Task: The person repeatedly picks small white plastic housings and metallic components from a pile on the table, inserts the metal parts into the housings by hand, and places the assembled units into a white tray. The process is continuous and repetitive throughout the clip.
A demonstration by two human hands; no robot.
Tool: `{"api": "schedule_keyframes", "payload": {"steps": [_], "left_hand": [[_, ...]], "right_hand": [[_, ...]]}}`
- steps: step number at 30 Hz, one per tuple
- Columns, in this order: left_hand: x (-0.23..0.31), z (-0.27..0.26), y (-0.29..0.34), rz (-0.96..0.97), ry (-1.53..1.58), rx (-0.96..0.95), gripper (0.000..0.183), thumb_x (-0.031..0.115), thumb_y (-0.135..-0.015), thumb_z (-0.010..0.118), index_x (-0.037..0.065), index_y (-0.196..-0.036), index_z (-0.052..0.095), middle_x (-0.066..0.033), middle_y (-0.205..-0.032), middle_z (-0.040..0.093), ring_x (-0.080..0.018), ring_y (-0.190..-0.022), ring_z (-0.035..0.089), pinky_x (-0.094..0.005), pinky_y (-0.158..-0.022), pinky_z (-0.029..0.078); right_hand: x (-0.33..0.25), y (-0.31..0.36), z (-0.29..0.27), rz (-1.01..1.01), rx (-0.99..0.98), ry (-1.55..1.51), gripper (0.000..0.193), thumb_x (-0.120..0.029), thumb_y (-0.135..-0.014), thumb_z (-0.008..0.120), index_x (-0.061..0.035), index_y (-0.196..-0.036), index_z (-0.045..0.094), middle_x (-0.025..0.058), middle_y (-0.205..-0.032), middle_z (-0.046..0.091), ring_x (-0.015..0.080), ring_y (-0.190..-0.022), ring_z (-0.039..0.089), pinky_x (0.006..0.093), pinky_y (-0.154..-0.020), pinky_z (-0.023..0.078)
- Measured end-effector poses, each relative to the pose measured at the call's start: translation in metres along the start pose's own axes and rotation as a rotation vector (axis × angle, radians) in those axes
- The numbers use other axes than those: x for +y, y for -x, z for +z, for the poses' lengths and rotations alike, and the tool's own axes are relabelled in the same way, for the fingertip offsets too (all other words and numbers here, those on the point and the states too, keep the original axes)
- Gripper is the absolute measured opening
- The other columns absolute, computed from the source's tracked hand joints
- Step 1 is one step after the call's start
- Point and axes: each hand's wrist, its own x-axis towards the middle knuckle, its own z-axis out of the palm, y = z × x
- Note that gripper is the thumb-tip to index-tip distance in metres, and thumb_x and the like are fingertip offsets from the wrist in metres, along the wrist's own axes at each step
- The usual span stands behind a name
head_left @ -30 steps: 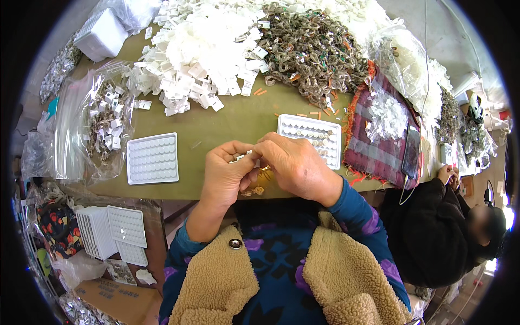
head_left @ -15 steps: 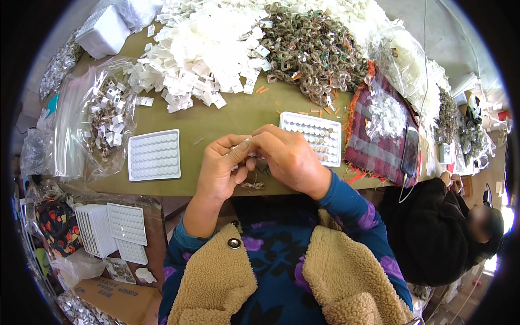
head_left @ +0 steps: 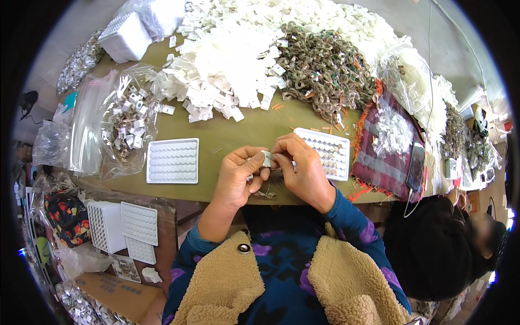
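Observation:
Over the near edge of the table, my left hand (head_left: pixel 236 176) pinches a small white plastic piece (head_left: pixel 266 158) between thumb and fingers. My right hand (head_left: pixel 302 172) is closed right beside it, fingertips pressed together at the piece's right side; what they grip is too small to make out. A little wire bundle (head_left: pixel 265 194) shows just below, between the two hands. Behind my right hand stands a white tray (head_left: pixel 345 142) with small round brownish parts in some of its cups. Left of my hands lies another white tray (head_left: pixel 172 179) with rows of cups.
White plastic pieces (head_left: pixel 208 76) are heaped at the back, beside a pile of coiled cables (head_left: pixel 325 70). A plaid cloth (head_left: pixel 374 162) carries clear bits and a phone (head_left: pixel 416 168). At left lies an opened plastic bag (head_left: pixel 108 130). A person in black (head_left: pixel 428 249) sits at right.
The whole view has shifted, so the table things sit further right and lower. My hands have drawn slightly apart, and the white piece now shows between them.

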Motion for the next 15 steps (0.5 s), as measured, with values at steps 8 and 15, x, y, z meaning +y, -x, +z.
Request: {"api": "schedule_keyframes", "payload": {"steps": [8, 15], "left_hand": [[-0.0029, -0.0046, -0.0009, 0.031, 0.035, -0.042, 0.023, 0.018, -0.096, 0.066, -0.003, -0.105, 0.064, -0.0141, -0.086, 0.069, -0.0095, -0.06, 0.059, -0.0178, -0.037, 0.036], [-0.006, -0.0009, 0.0034, 0.051, -0.068, 0.039, 0.016, 0.013, -0.094, 0.067, -0.002, -0.1, 0.064, -0.0077, -0.076, 0.065, -0.0082, -0.054, 0.055, -0.0182, -0.038, 0.034]], "right_hand": [[0.0032, 0.0043, -0.0034, 0.038, -0.025, -0.138, 0.012, 0.006, -0.083, 0.062, 0.0014, -0.091, 0.055, 0.018, -0.086, 0.056, 0.0364, -0.076, 0.058, 0.0409, -0.065, 0.048], [0.0005, 0.0018, 0.0038, -0.088, 0.023, 0.009, 0.013, 0.01, -0.081, 0.061, 0.0024, -0.089, 0.055, 0.0158, -0.085, 0.056, 0.0341, -0.075, 0.058, 0.038, -0.066, 0.049]]}}
